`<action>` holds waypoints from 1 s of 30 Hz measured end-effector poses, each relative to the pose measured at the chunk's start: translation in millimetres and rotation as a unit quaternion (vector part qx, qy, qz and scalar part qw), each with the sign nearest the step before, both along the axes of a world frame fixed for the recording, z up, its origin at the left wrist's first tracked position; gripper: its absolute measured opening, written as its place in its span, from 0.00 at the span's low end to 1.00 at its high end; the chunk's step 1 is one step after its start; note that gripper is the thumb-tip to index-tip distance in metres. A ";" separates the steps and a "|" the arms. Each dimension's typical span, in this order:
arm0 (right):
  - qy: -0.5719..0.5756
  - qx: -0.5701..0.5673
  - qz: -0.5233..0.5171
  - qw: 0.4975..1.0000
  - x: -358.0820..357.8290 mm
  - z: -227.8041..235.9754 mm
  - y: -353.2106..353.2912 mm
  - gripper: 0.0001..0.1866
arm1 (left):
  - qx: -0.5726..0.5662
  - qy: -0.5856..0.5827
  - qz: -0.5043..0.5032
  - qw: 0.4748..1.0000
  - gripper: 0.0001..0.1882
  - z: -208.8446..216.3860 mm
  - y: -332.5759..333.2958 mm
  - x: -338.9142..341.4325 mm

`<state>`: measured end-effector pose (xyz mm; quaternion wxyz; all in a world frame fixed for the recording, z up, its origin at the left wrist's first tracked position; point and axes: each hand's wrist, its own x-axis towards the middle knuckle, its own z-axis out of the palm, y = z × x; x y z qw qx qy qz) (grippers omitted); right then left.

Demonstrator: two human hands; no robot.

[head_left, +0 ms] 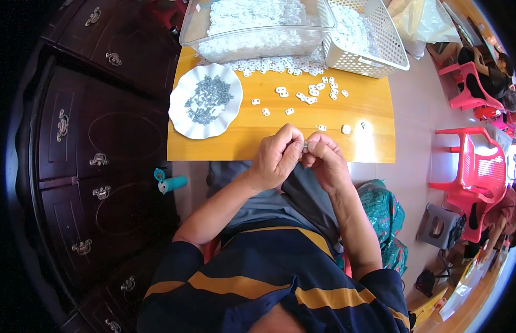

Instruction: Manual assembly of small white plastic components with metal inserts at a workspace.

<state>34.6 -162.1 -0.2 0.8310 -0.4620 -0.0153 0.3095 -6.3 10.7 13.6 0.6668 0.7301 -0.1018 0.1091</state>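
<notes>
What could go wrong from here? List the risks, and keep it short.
The small grey piece pinched between the left hand and right hand could slip and drop past the table's front edge. The white plate of grey parts reaches the table's left edge, so a bump might spill it.

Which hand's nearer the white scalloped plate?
Left: the left hand is below and right of the plate in the picture; the right hand is farther right.
</notes>
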 end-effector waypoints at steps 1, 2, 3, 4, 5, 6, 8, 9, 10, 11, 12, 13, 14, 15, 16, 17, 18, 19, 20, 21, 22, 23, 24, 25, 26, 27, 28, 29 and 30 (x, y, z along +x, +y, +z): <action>0.062 0.058 0.025 0.996 0.9 -0.6 -1.5 0.05 | -0.001 0.000 -0.001 1.000 0.06 1.0 -0.3 -0.2; 0.063 0.056 0.024 0.996 1.5 -0.2 -2.8 0.05 | 0.002 0.001 -0.011 1.000 0.06 2.7 0.1 -1.0; 0.083 0.083 0.041 0.992 3.4 1.8 -2.6 0.05 | 0.007 0.001 -0.021 1.000 0.06 4.3 1.6 -0.3; 0.104 0.109 0.058 0.987 4.3 2.0 -2.6 0.05 | 0.006 0.002 -0.022 1.000 0.06 2.2 2.7 0.9; 0.106 0.108 0.057 0.987 4.0 -0.7 -2.7 0.05 | 0.017 -0.006 -0.022 1.000 0.06 -1.4 3.9 2.4; 0.088 0.089 0.052 0.991 3.1 0.1 -2.8 0.05 | 0.033 -0.019 -0.023 0.999 0.07 1.5 4.9 3.1; 0.068 0.073 0.047 0.994 1.3 3.5 -3.0 0.05 | 0.039 0.005 -0.031 0.999 0.06 9.5 8.7 1.4; 0.009 0.019 0.030 0.999 1.5 1.9 -2.1 0.04 | 0.039 0.038 -0.039 0.998 0.06 8.5 10.7 1.8; -0.051 -0.036 0.012 0.998 1.8 1.0 -0.9 0.04 | 0.038 0.039 -0.039 0.998 0.06 6.7 11.2 3.5; -0.051 -0.036 0.012 0.998 2.2 2.5 0.7 0.04 | 0.043 0.024 -0.028 0.998 0.06 4.5 11.4 5.9; -0.079 -0.060 0.004 0.995 1.7 6.0 2.7 0.03 | 0.048 0.010 -0.016 0.999 0.06 2.2 11.5 6.2; -0.107 -0.084 -0.004 0.991 1.7 8.0 4.4 0.03 | 0.049 0.011 -0.014 0.999 0.06 0.6 11.9 5.9; -0.107 -0.083 -0.003 0.991 2.2 6.9 6.0 0.03 | 0.055 0.014 0.001 0.998 0.06 -0.7 12.8 5.8; -0.130 -0.110 -0.008 0.985 2.6 4.7 5.3 0.04 | 0.059 0.017 0.014 0.998 0.06 -2.6 11.7 6.3; -0.152 -0.136 -0.012 0.979 3.3 3.8 5.2 0.05 | 0.059 0.016 0.014 0.998 0.06 -4.2 10.9 7.1; -0.153 -0.135 -0.013 0.979 4.7 4.8 5.1 0.05 | 0.061 0.027 0.018 0.998 0.06 -5.3 10.8 8.3; -0.187 -0.173 -0.012 0.967 5.4 6.0 4.2 0.05 | 0.065 0.038 0.022 0.997 0.07 -5.9 10.6 8.4; -0.220 -0.209 -0.010 0.953 6.7 7.9 4.0 0.06 | 0.066 0.038 0.023 0.997 0.07 -4.5 11.2 8.8; -0.221 -0.207 -0.010 0.953 8.6 12.5 4.9 0.06 | 0.053 0.064 0.016 0.996 0.07 -1.4 12.6 9.8; -0.282 -0.246 -0.011 0.927 9.3 18.2 6.3 0.06 | 0.042 0.091 0.011 0.995 0.07 0.8 14.1 8.8; -0.342 -0.283 -0.012 0.896 10.7 21.6 7.9 0.06 | 0.045 0.090 0.015 0.995 0.07 -0.8 14.5 8.0; -0.344 -0.278 -0.011 0.897 11.1 20.2 8.3 0.06 | 0.037 0.088 0.023 0.995 0.07 -4.5 13.5 7.1; -0.332 -0.261 -0.015 0.906 11.0 17.5 7.3 0.06 | 0.032 0.083 0.031 0.996 0.07 -3.7 12.8 7.3; -0.322 -0.241 -0.017 0.915 12.8 15.9 9.2 0.06 | 0.038 0.099 0.029 0.994 0.07 1.6 14.2 6.6; -0.322 -0.264 -0.008 0.909 12.6 19.2 6.8 0.06 | 0.036 0.105 0.025 0.994 0.07 -1.0 12.9 6.0; -0.330 -0.272 -0.007 0.904 12.9 20.0 5.9 0.06 | 0.026 0.104 0.020 0.994 0.08 -5.1 10.9 6.9; -0.339 -0.282 -0.007 0.898 13.1 20.0 3.5 0.06 | 0.028 0.081 0.026 0.996 0.08 -4.6 6.6 9.6; -0.333 -0.272 -0.004 0.903 12.2 15.6 1.8 0.06 | 0.029 0.072 0.028 0.997 0.08 -5.3 4.6 10.0; -0.326 -0.270 -0.004 0.906 11.3 15.5 2.7 0.06 | 0.034 0.058 0.027 0.997 0.09 -2.3 3.5 12.5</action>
